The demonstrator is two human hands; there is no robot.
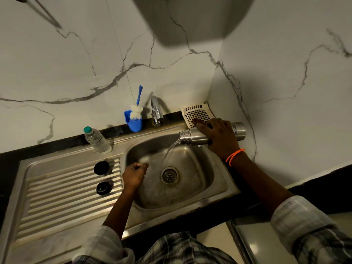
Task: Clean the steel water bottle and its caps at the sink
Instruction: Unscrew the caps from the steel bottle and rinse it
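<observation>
The step in hand looks like emptying rinse water: the right hand (pixel 221 137) grips the steel water bottle (pixel 192 137) on its side at the far right rim of the sink (pixel 219 180), mouth leftward, water (pixel 170 149) pouring into the basin. The left hand (pixel 134 175) hangs loosely curled, holding nothing, over the basin's left side. Both black caps (pixel 101 168) sit on the ridged drainboard (pixel 57 199) left of the basin, so next probably comes fetching the bottle brush (pixel 137 109) from the far surface.

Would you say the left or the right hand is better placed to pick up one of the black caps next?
Left. The left hand hangs free beside the two black round caps on the drainboard; the right hand grips the pouring steel water bottle.
</observation>
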